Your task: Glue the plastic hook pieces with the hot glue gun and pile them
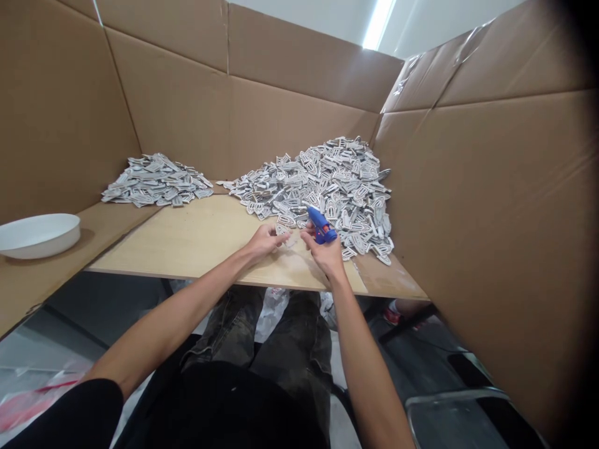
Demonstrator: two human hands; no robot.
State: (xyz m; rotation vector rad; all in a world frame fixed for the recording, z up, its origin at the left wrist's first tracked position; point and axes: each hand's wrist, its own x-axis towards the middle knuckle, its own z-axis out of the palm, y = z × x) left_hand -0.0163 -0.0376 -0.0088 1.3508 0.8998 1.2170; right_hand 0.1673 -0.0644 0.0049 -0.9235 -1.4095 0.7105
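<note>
My right hand (324, 252) grips a blue glue gun (321, 225) over the wooden board (196, 240), its nozzle pointing toward the left. My left hand (266, 239) pinches a small white-grey flat piece (282, 231) just left of the gun's tip. Both hands are close together near the front edge of a big pile of the same white-grey pieces (327, 184), which spreads from the middle to the right of the board.
A smaller pile of similar pieces (156, 181) lies at the back left. A white bowl (40, 234) sits on the cardboard ledge at left. Tall cardboard walls (491, 199) surround the board. My legs and the floor show below the board's front edge.
</note>
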